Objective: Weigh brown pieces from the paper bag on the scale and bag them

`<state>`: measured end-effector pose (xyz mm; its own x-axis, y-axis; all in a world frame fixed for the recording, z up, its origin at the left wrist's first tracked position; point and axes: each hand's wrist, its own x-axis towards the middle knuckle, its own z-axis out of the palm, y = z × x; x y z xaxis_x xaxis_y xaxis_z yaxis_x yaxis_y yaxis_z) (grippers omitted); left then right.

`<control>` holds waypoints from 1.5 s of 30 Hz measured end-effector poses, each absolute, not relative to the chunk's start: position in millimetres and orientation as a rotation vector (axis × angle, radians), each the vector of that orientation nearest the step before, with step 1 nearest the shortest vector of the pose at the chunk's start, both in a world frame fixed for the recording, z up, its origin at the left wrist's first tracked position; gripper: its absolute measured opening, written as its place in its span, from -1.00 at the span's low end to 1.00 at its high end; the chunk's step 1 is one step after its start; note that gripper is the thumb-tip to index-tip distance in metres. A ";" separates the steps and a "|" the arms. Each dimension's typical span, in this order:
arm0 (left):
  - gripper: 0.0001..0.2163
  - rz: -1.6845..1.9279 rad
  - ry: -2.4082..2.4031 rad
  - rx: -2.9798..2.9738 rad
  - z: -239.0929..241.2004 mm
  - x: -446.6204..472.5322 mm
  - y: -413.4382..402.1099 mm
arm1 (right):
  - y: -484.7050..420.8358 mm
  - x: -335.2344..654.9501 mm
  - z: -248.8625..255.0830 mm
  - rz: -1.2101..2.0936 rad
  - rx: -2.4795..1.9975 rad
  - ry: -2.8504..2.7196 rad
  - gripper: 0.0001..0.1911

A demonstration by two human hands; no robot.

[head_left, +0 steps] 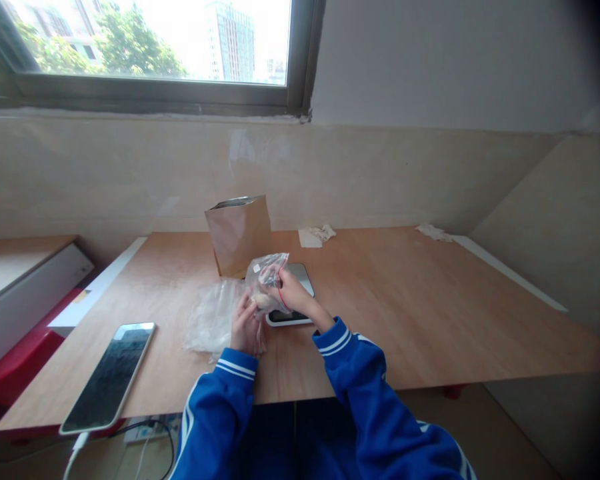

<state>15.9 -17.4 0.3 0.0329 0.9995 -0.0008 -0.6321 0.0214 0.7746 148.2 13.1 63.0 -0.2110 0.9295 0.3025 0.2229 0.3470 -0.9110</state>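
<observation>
A small clear zip-lock bag with a red seal line is held up over the table, some pale contents at its bottom. My left hand pinches the lower left of this bag. Past the red seal, my right hand reaches into the bag, its bent fingers blurred by the plastic; what they grip, if anything, cannot be made out. Under the bag and right hand lies a white kitchen scale with a dark front panel, partly hidden. Several flat clear plastic bags lie beside my left hand.
An upright brown paper pouch with an open top stands behind the bags. A phone with a white cable lies at the table's left front. Crumpled tissue rests near the wall. The wooden table extends to the right.
</observation>
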 end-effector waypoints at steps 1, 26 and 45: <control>-0.48 1.425 0.673 0.703 -0.2 16.7 -17.1 | 12.1 149.7 63.3 0.978 -1.021 -1.692 -0.77; -0.65 1.471 0.784 0.698 -9.8 11.8 -10.4 | 10.3 167.1 67.4 1.001 -0.962 -1.732 -0.65; -0.76 1.503 0.831 0.390 -17.4 -2.4 -5.0 | 120.5 127.8 192.7 0.305 -0.681 -1.420 -0.56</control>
